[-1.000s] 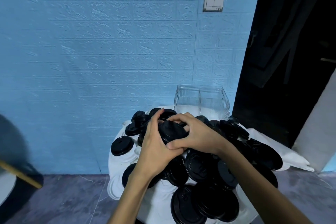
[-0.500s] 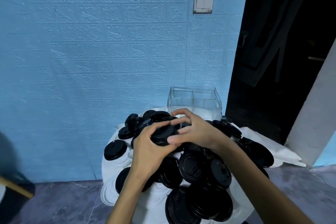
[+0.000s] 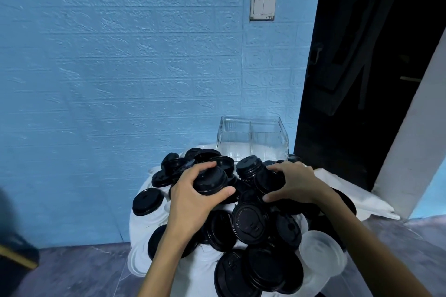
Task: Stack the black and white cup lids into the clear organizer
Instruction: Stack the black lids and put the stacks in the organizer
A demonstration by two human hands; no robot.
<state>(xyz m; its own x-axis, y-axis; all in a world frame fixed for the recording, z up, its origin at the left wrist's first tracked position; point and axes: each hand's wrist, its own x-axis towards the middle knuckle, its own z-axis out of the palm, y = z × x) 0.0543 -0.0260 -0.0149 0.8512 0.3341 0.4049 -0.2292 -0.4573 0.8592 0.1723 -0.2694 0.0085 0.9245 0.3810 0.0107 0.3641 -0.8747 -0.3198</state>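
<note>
While the left hand (image 3: 193,198) curls round a black lid stack (image 3: 210,182) and the right hand (image 3: 293,183) grips another lid stack (image 3: 259,172), square each up; the clear organizer (image 3: 253,138) waits empty at the table's far edge.

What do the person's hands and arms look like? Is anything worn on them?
Both the left hand and the right hand are bare: no gloves, rings, watch or bracelet are visible. Both forearms are uncovered as far as the frame shows, with no sleeves in view.
</note>
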